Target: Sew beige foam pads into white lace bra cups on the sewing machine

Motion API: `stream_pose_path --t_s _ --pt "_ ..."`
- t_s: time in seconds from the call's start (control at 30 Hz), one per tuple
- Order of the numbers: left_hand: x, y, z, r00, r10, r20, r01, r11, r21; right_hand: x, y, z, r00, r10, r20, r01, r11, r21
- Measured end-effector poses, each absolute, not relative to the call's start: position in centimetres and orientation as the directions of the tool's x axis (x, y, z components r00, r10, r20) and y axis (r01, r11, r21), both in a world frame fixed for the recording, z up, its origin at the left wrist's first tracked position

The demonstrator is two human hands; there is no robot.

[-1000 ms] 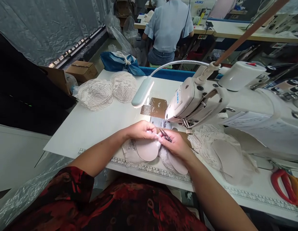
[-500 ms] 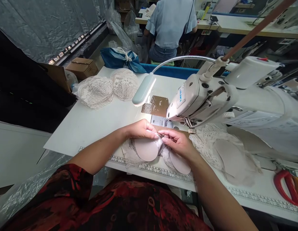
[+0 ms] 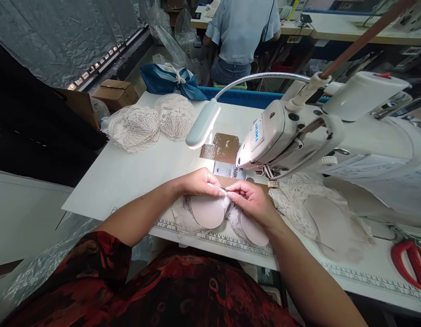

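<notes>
Both my hands meet at the middle of a pale lace bra piece [image 3: 207, 211] with two smooth cups, lying at the table's front edge. My left hand [image 3: 202, 182] pinches its fabric between thumb and fingers. My right hand [image 3: 250, 200] is closed at the same spot, with a small dark thing, perhaps a metal tool, between its fingertips. That thing is too small to name. Just beyond my hands is the metal needle plate [image 3: 224, 170] of a white sewing machine [image 3: 265, 131].
Lace cups [image 3: 139, 127] lie at the table's back left, more lace pieces [image 3: 324, 218] to the right. Red-handled scissors [image 3: 408, 263] rest at far right. A lamp [image 3: 203, 125] hangs over the table [image 3: 108, 177]. A person [image 3: 242, 36] sits beyond.
The fingers of my right hand have shifted slightly around the small dark thing. My left hand has hardly moved. The view has shifted a little.
</notes>
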State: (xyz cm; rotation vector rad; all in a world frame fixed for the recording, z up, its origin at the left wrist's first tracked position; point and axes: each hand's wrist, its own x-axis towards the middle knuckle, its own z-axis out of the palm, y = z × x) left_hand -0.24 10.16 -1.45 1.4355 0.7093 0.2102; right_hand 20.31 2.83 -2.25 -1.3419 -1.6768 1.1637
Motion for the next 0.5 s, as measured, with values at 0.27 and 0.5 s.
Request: stream_pose_path --t_s 0.27,0.5 --pt "-0.3 10.1 -1.6 0.791 0.527 -0.309 0.292 0.118 0.949 20.1 2.9 -1.9 -0.275 0.961 -0.030 0.385 0.081 -0.919" --pt "-0.2 10.1 -1.7 0.851 0.483 -0.208 0.224 0.025 0.974 19.1 2.8 -2.2 -0.239 0.961 -0.140 0.275 -0.072 -0.959"
